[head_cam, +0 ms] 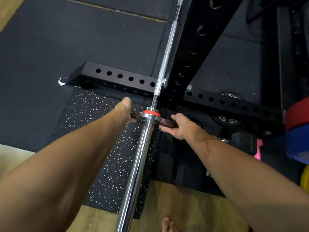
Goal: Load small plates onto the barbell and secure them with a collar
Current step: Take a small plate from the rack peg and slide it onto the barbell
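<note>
A chrome barbell (pixel 140 154) runs from the bottom centre up into the black rack. A small shiny metal plate (pixel 164 121) sits on the sleeve, pushed up against the inner shoulder with its red ring (pixel 151 113). My left hand (pixel 127 108) grips the plate's left edge, its fingers hidden behind the wrist. On the plate's right edge my right hand (pixel 179 127) holds on, thumb on the top and fingers curled under. No collar shows on the sleeve.
A black rack upright (pixel 197 41) and its holed base beams (pixel 123 77) stand just behind the plate. Black plates (pixel 227 120), red and blue bumper plates (pixel 299 131) and dumbbells lie at the right. Speckled rubber mat (pixel 107 148) lies under the sleeve; my bare foot (pixel 168 225) is on the wood floor.
</note>
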